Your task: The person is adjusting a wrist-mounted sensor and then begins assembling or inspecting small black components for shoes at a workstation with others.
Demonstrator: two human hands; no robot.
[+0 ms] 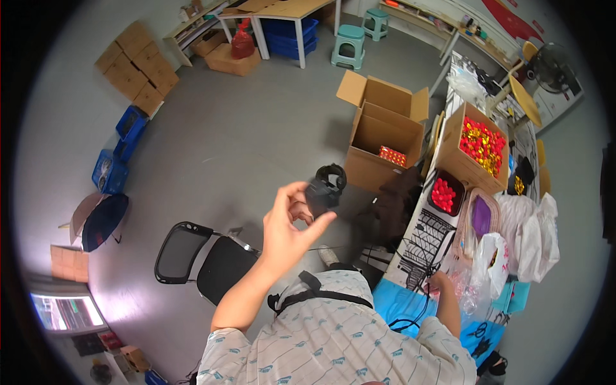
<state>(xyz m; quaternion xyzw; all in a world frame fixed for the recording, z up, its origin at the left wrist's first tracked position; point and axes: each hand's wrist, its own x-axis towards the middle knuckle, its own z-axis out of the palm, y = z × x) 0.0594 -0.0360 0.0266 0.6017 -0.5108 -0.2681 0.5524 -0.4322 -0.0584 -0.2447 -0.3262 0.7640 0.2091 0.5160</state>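
I hold a black gadget [322,196] up in front of me in my left hand [289,221], out over the bare floor and well apart from the table [420,244]. My fingers curl against its near side and my thumb comes up from below, so I am gripping it by the body. That seems to leave the open ring [333,172] at its top free of my fingers; the fine parts are too blurred for me to tell. Holding it here probably keeps it from catching on the clutter to my right.

My right hand [440,281] is low at the table, beside black cables [418,314] and some clear plastic wrap [465,285]. I cannot tell whether it is closed on anything, as the fingertips are hard to make out.

Further along the table, a cardboard box [451,138] stands with its top open, which puts its red and gold pieces [482,146] within easy reach. A dark tray [460,192] just beside it keeps a smaller lot of red pieces [443,194] together, likely so they don't scatter. On the floor, an open carton [372,168] stands near the table, presumably to be handy from there.
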